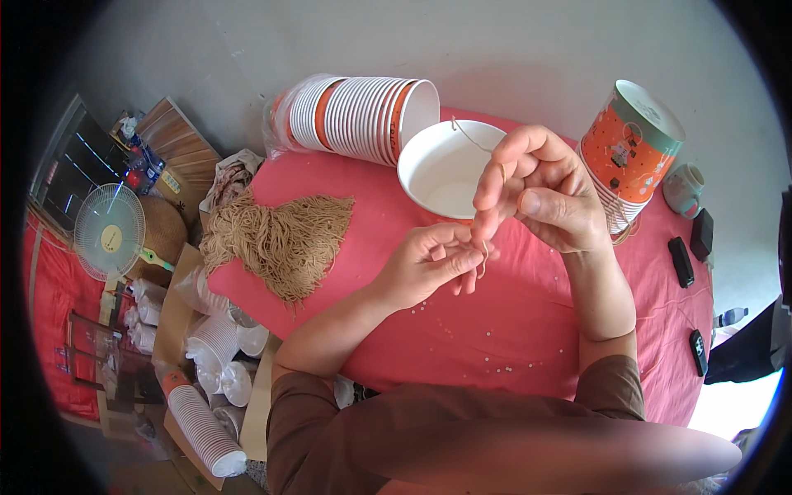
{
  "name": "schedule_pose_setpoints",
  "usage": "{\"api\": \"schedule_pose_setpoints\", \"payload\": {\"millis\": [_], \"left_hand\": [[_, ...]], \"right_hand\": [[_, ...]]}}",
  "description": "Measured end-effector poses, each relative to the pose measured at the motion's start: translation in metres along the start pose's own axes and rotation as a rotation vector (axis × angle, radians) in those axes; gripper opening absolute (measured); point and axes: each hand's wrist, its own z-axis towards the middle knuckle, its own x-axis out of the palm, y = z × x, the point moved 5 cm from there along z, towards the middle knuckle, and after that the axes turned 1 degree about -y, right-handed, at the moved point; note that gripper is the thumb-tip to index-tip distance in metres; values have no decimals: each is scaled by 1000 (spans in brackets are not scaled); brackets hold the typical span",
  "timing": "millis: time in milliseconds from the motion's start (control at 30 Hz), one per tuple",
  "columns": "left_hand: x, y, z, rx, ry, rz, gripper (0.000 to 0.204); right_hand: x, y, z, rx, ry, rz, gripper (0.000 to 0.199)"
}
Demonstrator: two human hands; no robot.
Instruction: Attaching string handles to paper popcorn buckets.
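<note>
This looks like a small home workshop for piecework on paper cups. A bench (511, 330) draped in pink cloth carries a sleeve of stacked white paper bowls (355, 115), printed orange cups (631, 144) and a heap of tan string (280, 235). More cup stacks (202, 429) crowd cardboard boxes (177, 318) on the floor beside a small electric fan (107, 231).

Red-clothed counter (511, 330) front and centre: at its far left edge lies a sleeve of stacked paper cups (355, 115), at its far right an orange stack (631, 144). Left of the counter stands a small fan (109, 231), more cup stacks (202, 429) beneath it.
</note>
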Motion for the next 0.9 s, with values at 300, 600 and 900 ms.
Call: {"api": "schedule_pose_setpoints", "payload": {"millis": [300,600,900], "left_hand": [[-6,11,-1,-254,78,-440,19],[-16,12,-2,-184,65,-244,14],[-30,-10,-5,42,-228,428,4]], "right_hand": [[-22,9,6,-160,-20,5,32],[-35,10,6,-138,-103,-62,31],[-52,26,-4,34,-553,-1615,20]]}}
